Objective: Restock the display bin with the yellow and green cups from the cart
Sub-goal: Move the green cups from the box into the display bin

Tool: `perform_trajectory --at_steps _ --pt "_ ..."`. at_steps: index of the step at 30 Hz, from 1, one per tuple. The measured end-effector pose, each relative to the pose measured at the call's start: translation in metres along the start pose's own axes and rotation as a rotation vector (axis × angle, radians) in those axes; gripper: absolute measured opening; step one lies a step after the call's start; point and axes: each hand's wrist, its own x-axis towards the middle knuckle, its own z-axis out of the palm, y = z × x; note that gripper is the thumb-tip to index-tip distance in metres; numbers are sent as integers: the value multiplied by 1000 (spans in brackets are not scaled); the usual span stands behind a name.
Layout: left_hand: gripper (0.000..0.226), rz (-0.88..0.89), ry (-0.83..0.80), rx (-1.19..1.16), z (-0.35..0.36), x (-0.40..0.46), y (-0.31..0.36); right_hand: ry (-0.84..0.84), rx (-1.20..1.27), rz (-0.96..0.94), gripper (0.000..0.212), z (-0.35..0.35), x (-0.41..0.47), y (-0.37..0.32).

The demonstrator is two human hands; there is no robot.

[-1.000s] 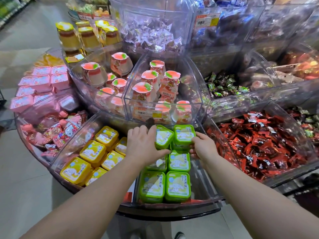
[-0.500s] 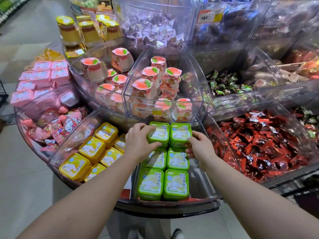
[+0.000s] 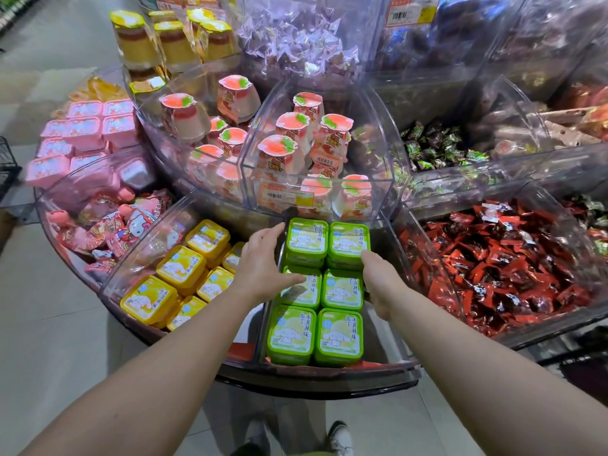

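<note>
Green cups fill the right half of the clear display bin, two across and three deep, with the back pair stacked higher. Yellow cups lie in the bin's left half. My left hand lies with straight fingers against the left side of the back-left green cup, its thumb over the cup in front. My right hand rests against the right side of the green cups next to the back-right cup. Its fingers point down and are partly hidden, and it holds nothing I can see.
Peach-lidded pudding cups fill the tier right behind. Red wrapped candy is in the bin to the right; pink cups and pink packets are to the left. A black wire edge shows at far left. Floor tiles lie below.
Both hands gripped the two back green cups and set them down on the back row. Now the left fingers have straightened off the cup, and the right hand has slid back along the side.
</note>
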Motion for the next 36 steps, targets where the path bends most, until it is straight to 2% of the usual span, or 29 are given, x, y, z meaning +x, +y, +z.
perform_trajectory --at_steps 2,5,12,21,22,24,25,28,32,35,36 --pt "131 19 -127 61 -1 -2 1 -1 -32 -8 36 -1 -4 -4" --pt "138 45 -224 113 -1 -6 0 -11 -44 -17 31 -4 -5 -6" --pt "137 31 -237 86 1 -4 0 -5 -64 34 41 -10 -1 -9" --pt "131 19 -221 70 1 -4 0 -32 -10 24 33 -2 -18 -11" --pt "131 17 -217 68 1 -4 0 -27 -17 19 45 0 -19 -9" --pt "131 12 -214 56 0 -5 0 -9 7 22 90 1 -8 9" --pt "131 9 -213 47 1 -6 -1 -7 10 33 101 1 -7 16" --pt "130 8 -211 11 0 -7 -3 44 -48 85 97 11 -26 16" --pt "129 20 -214 -49 1 -7 -4 59 13 124 107 10 -27 23" --pt "126 13 -221 -91 0 -8 -5 68 60 131 93 17 -42 17" --pt "125 10 -223 -103 0 -9 -6 69 75 147 97 19 -44 18"
